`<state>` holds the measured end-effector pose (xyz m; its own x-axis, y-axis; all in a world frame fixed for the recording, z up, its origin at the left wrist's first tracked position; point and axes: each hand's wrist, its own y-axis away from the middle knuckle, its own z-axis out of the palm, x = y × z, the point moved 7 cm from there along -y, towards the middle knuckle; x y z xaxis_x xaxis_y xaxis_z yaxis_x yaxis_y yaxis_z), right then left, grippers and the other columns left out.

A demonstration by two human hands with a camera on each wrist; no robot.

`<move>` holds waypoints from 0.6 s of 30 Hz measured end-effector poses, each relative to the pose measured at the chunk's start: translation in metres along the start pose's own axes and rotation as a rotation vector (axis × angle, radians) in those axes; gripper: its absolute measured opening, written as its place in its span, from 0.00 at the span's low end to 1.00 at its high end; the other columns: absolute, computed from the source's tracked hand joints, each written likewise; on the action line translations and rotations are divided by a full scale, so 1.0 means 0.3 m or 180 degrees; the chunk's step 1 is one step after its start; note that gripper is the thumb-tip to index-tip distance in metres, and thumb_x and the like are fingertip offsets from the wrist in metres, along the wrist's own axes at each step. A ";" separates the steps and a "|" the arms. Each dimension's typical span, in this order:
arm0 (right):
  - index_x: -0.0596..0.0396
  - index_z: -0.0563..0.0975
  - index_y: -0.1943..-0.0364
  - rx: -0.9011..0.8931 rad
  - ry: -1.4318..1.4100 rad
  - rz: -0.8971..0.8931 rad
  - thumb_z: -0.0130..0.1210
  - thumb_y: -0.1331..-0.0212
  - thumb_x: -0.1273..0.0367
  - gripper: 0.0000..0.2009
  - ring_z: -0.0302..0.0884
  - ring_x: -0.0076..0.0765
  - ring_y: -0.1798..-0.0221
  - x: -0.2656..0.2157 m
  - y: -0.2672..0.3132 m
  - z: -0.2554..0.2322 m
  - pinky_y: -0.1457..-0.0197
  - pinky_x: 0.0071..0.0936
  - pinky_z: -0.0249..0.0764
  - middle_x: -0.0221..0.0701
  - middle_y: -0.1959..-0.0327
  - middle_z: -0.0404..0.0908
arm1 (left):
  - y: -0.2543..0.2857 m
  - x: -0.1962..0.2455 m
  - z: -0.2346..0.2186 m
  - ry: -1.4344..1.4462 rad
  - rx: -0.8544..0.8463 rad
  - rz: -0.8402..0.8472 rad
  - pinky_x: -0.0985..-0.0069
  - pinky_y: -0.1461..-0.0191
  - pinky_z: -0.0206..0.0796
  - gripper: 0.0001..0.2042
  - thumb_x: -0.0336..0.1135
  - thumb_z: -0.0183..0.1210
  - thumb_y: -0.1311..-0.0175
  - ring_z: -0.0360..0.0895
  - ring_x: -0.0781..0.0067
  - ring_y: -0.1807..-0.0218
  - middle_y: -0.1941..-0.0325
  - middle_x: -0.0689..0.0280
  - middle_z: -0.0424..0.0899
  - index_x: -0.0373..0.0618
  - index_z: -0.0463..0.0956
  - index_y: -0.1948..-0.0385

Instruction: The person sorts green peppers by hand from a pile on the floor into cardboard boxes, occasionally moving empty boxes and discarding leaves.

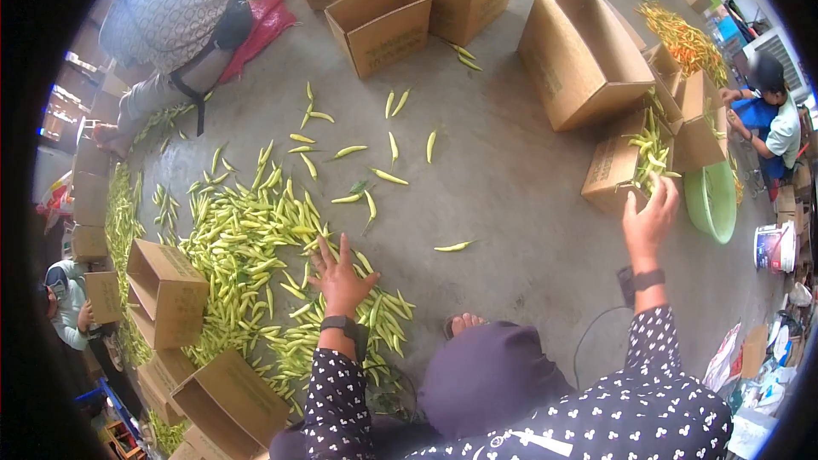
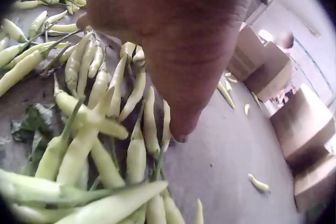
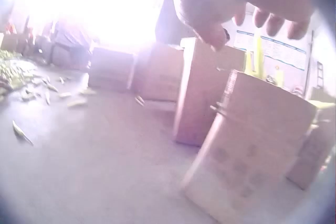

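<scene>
My left hand (image 1: 342,284) reaches over the right edge of a wide heap of pale green chili peppers (image 1: 243,230), fingers spread. In the left wrist view, that hand (image 2: 173,51) comes down beside loose chili peppers (image 2: 136,150), with a fingertip close to the floor and nothing in its grasp. My right hand (image 1: 652,211) is above a cardboard box (image 1: 609,172) whose top is filled with chili peppers (image 1: 652,149). In the right wrist view, the right hand's fingers (image 3: 275,23) hang apart over the box (image 3: 252,145), above upright chili peppers (image 3: 257,61).
A tall open box (image 1: 579,60) stands behind the filled one, with a green basin (image 1: 711,202) to its right. More boxes (image 1: 379,25) stand at the back and at left (image 1: 166,290). Single chili peppers (image 1: 453,246) lie about the floor. Other people (image 1: 771,119) sit around.
</scene>
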<state>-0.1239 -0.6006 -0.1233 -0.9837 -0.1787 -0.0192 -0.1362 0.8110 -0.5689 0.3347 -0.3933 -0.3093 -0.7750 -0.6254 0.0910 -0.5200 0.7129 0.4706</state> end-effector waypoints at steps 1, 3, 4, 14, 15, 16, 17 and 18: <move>0.55 0.70 0.51 0.0214 -0.0492 -0.0112 0.60 0.54 0.73 0.22 0.66 0.50 0.44 -0.061 0.009 0.019 0.40 0.42 0.64 0.40 0.50 0.69 | -0.021 -0.015 -0.006 0.0185 -0.0092 -0.0196 0.30 0.36 0.40 0.51 0.54 0.71 0.61 0.31 0.41 0.25 0.24 0.56 0.31 0.64 0.50 0.31; 0.51 0.74 0.54 -0.0447 -0.1480 -0.0386 0.58 0.53 0.73 0.18 0.70 0.46 0.48 -0.257 -0.009 0.163 0.42 0.41 0.66 0.38 0.56 0.73 | -0.069 -0.028 0.016 0.0164 -0.0172 -0.0151 0.29 0.37 0.42 0.54 0.57 0.71 0.64 0.26 0.37 0.26 0.25 0.53 0.26 0.64 0.48 0.30; 0.50 0.74 0.54 -0.0759 -0.1628 -0.0592 0.58 0.53 0.72 0.18 0.71 0.47 0.49 -0.379 -0.045 0.236 0.44 0.41 0.68 0.39 0.53 0.73 | -0.080 -0.020 0.019 0.0135 -0.0350 -0.0162 0.27 0.39 0.43 0.56 0.58 0.72 0.65 0.24 0.35 0.27 0.25 0.52 0.23 0.64 0.45 0.30; 0.39 0.71 0.41 -0.2298 -0.1244 -0.0147 0.56 0.50 0.61 0.27 0.58 0.61 0.34 -0.761 -0.501 1.264 0.33 0.40 0.60 0.53 0.36 0.61 | -0.111 -0.048 0.084 0.0249 -0.0735 -0.0175 0.20 0.44 0.32 0.60 0.62 0.72 0.69 0.08 0.33 0.30 0.27 0.51 0.14 0.65 0.41 0.29; 0.39 0.71 0.41 -0.2322 -0.1180 -0.0369 0.56 0.50 0.60 0.27 0.60 0.60 0.35 -0.774 -0.525 1.304 0.33 0.41 0.61 0.52 0.38 0.65 | -0.111 -0.053 0.086 0.0268 -0.0769 -0.0243 0.20 0.44 0.32 0.60 0.62 0.72 0.69 0.08 0.33 0.30 0.27 0.51 0.14 0.65 0.41 0.29; 0.39 0.71 0.42 -0.2347 -0.1108 -0.0586 0.56 0.50 0.59 0.27 0.62 0.59 0.36 -0.795 -0.536 1.348 0.34 0.41 0.61 0.50 0.40 0.68 | -0.112 -0.047 0.080 0.0272 -0.0758 -0.0209 0.20 0.44 0.33 0.60 0.61 0.72 0.70 0.09 0.33 0.30 0.27 0.50 0.15 0.65 0.42 0.29; 0.39 0.71 0.42 -0.2409 -0.1110 -0.0615 0.56 0.50 0.59 0.27 0.62 0.59 0.36 -0.817 -0.545 1.401 0.34 0.41 0.61 0.50 0.40 0.68 | -0.111 -0.044 0.076 0.0269 -0.0753 -0.0160 0.20 0.44 0.33 0.60 0.61 0.72 0.70 0.09 0.32 0.30 0.27 0.49 0.16 0.64 0.43 0.29; 0.41 0.73 0.43 -0.2403 -0.1107 -0.0682 0.54 0.50 0.59 0.25 0.64 0.57 0.37 -0.838 -0.555 1.431 0.35 0.41 0.62 0.48 0.44 0.72 | -0.108 -0.047 0.078 0.0270 -0.0802 -0.0186 0.20 0.44 0.33 0.60 0.61 0.72 0.70 0.09 0.32 0.30 0.27 0.49 0.16 0.64 0.43 0.29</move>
<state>0.1964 -0.9300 -0.3767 -0.8528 -0.4310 -0.2949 -0.4779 0.8717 0.1081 0.3540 -0.4003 -0.3464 -0.7079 -0.6951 0.1257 -0.4489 0.5800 0.6798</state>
